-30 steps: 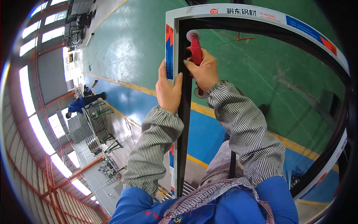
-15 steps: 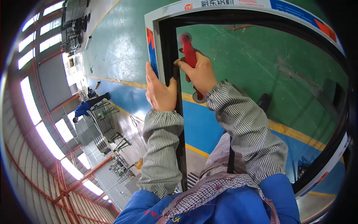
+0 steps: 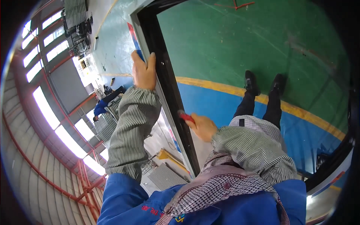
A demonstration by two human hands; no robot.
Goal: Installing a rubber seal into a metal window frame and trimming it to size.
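A large window or door frame stands before me, with a black inner edge, a pale outer side and strips of coloured film. My left hand grips its left side, thumb toward the black edge and fingers round the outer side. Lower down on that same side, my right hand is closed round a red-handled roller. The roller's tip meets the black inner edge, or nearly so; most of its handle is hidden in my fist. Through the frame I see the floor and my shoes; whether glass fills it I cannot tell.
Green and blue floor with a yellow line lies beyond the frame. To the left, a person in blue is near racks. A grey ribbed stack and a yellow object lie low, outside the frame.
My right hand has come down and nearer with the red-handled roller, from high in the frame to its lower left side. The view has shifted, and my left hand now wraps the frame's side.
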